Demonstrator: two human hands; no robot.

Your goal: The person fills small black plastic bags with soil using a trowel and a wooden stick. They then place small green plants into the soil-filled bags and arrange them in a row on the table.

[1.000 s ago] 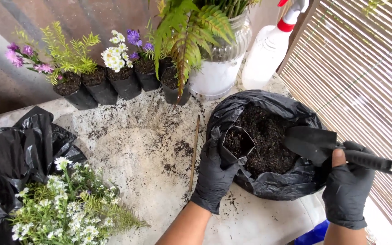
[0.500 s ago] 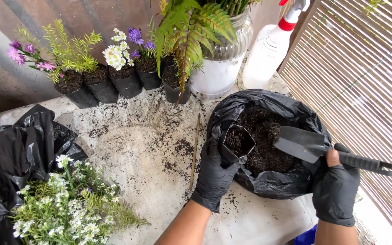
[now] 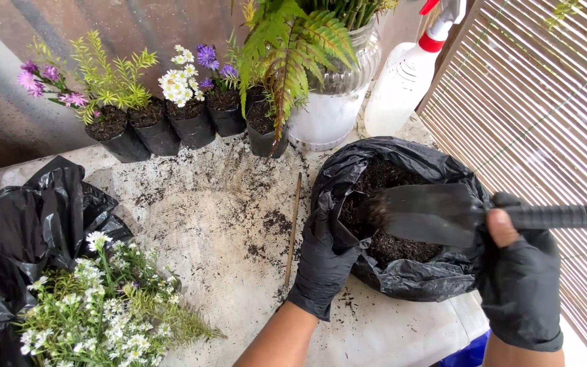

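We see no labels, signs or screens, only packages. At about three o'clock lies an open black plastic soil bag (image 3: 402,278), rounded and crumpled, its mouth rolled back over dark soil. At nine o'clock a second black plastic bag (image 3: 28,231) sits slumped and wrinkled. At one o'clock stands a white spray bottle (image 3: 402,88) with a red collar. Along twelve o'clock runs a row of small black nursery bags (image 3: 164,132), soft-sided.
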